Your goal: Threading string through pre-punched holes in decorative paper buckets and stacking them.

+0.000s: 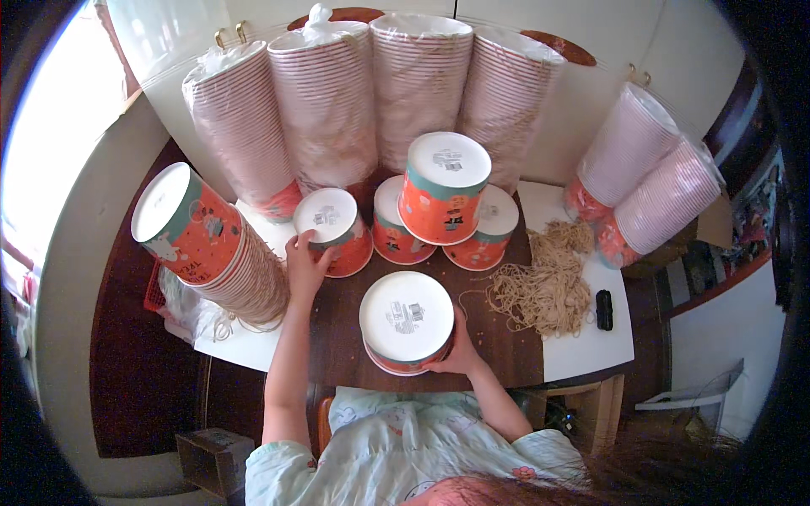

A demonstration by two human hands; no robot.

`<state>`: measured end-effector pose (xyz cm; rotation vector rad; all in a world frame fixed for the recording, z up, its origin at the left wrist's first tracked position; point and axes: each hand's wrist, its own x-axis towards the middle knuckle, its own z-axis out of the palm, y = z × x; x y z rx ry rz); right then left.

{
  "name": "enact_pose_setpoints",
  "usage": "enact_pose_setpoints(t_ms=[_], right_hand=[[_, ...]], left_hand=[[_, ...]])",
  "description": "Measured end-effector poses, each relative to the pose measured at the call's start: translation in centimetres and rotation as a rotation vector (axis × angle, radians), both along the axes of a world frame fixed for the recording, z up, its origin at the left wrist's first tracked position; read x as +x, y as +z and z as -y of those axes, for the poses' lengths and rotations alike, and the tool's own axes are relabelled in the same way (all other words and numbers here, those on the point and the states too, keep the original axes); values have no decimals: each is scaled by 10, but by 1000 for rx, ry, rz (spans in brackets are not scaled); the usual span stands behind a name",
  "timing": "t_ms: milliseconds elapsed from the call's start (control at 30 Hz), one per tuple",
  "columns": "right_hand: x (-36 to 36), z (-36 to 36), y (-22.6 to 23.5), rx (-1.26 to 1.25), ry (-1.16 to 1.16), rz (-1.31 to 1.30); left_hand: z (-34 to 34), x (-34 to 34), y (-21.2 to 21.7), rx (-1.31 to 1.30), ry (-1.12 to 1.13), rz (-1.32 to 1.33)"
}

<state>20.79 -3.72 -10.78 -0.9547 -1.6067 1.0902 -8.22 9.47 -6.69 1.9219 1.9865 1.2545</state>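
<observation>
Near the table's front edge, a paper bucket [407, 316] stands upside down, its white base up. A second rim shows just under it. My right hand [458, 347] is curled round its right side. Farther off to the left, my left hand [310, 263] has its fingers and thumb against the near side of another upturned orange and green paper bucket [348, 253]. Beside that one, an upturned bucket [445, 207] rests on top of two more, the left lower bucket [395, 240] and the right lower bucket [483, 249].
Left of my arm leans a tall stack of nested buckets [211, 236] with string around its lower part. Several plastic-wrapped bucket stacks [325, 110] line the back; two more wrapped stacks [650, 185] stand right. A heap of tan string [548, 291] lies near a small black object [604, 309].
</observation>
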Motion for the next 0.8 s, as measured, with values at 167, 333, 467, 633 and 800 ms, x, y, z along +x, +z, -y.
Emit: enact_pose_setpoints(t_ms=[167, 333, 467, 633, 800], right_hand=[[4, 1, 11, -98, 10, 18], [4, 0, 13, -128, 23, -15], [0, -2, 9, -94, 19, -20], [-3, -3, -2, -95, 15, -46], [-7, -4, 7, -148, 21, -47]], left_hand=[[14, 5, 16, -108, -40, -34], [9, 1, 10, 2, 18, -104], [15, 12, 17, 29, -80, -80], [56, 12, 37, -136, -921, 733], [102, 31, 45, -207, -938, 142]])
